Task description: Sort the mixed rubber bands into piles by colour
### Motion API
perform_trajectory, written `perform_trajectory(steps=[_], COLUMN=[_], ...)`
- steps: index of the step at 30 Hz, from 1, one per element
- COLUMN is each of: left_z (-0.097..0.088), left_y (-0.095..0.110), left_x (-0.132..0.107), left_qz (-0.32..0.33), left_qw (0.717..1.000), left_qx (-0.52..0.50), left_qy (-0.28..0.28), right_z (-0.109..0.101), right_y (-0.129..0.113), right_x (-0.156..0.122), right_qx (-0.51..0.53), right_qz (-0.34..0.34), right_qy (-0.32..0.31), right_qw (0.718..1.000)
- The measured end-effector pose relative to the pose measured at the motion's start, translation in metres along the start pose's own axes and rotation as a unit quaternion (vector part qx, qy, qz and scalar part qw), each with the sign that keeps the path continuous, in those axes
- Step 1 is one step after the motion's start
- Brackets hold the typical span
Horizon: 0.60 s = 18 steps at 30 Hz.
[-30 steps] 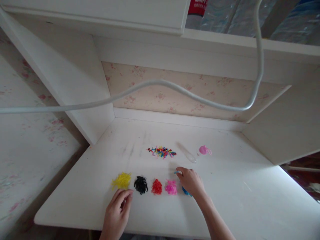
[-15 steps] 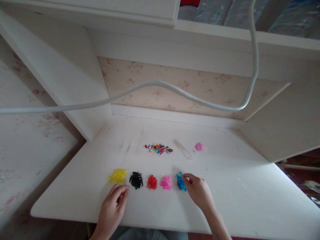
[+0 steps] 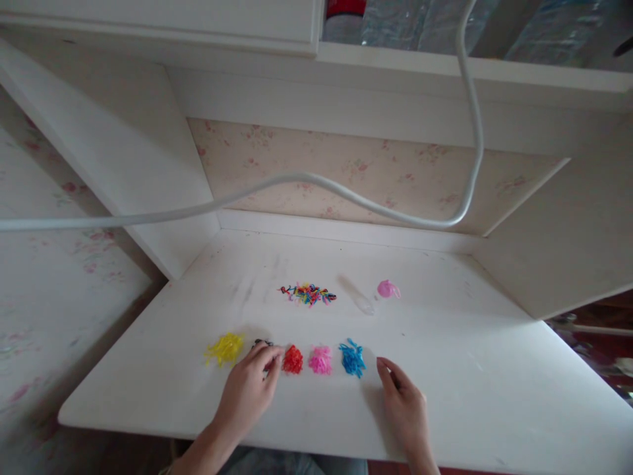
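My left hand [image 3: 251, 382] is closed in a pinch above the pile of small black bands [image 3: 262, 342], covering most of it. Its fingertips reach the left side of the pile of red bands [image 3: 293, 359]; anything between them is too small to make out. Just right of the pile of blue bands [image 3: 352, 358], my right hand [image 3: 403, 396] is also pinched, apart from the pile, its contents hidden. A pile of pink bands [image 3: 320, 361] lies between red and blue. Yellow bands [image 3: 225, 348] sit at the row's left end.
Behind the row lies a heap of mixed-colour bands [image 3: 309, 294]. A clear slender item [image 3: 364, 304] and a pink item [image 3: 388, 289] are to its right. A white cable [image 3: 306, 178] hangs across the view, before the white desk's [image 3: 475, 396] back wall.
My left hand has moved right, from beside the yellow pile to over the black one. My right hand has drawn away from the blue pile, rightward and toward me. The view has shifted slightly.
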<state>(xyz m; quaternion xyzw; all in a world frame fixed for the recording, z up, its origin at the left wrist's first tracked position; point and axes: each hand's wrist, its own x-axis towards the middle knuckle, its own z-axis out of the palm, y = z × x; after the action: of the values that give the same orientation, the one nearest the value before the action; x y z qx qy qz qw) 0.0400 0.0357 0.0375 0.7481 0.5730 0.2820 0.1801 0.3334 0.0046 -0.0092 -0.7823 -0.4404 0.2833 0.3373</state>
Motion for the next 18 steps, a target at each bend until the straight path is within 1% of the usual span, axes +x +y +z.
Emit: perform_trajectory(steps=[4, 7, 9, 13, 18], left_z=[0.006, 0.018, 0.027, 0.046, 0.06], left_y=[0.017, 0.024, 0.026, 0.026, 0.023], left_x=[0.038, 0.065, 0.08, 0.101, 0.115], left_qz=[0.01, -0.008, -0.025, -0.049, -0.064], left_qw=[0.997, 0.985, 0.974, 0.967, 0.963], left_qx=[0.061, 0.148, 0.195, 0.222, 0.24], left_qy=[-0.045, -0.089, -0.109, -0.112, -0.108], right_z=[-0.002, -0.003, -0.002, -0.001, -0.001], right_y=[-0.001, 0.0, 0.003, 0.007, 0.007], right_x=[-0.005, -0.005, -0.003, -0.003, -0.003], right_qx=[0.044, 0.061, 0.069, 0.064, 0.055], right_qz=[0.003, 0.004, 0.002, -0.006, -0.022], right_qy=[-0.001, 0.006, 0.011, 0.01, 0.002], right_qw=[0.999, 0.998, 0.998, 0.998, 0.998])
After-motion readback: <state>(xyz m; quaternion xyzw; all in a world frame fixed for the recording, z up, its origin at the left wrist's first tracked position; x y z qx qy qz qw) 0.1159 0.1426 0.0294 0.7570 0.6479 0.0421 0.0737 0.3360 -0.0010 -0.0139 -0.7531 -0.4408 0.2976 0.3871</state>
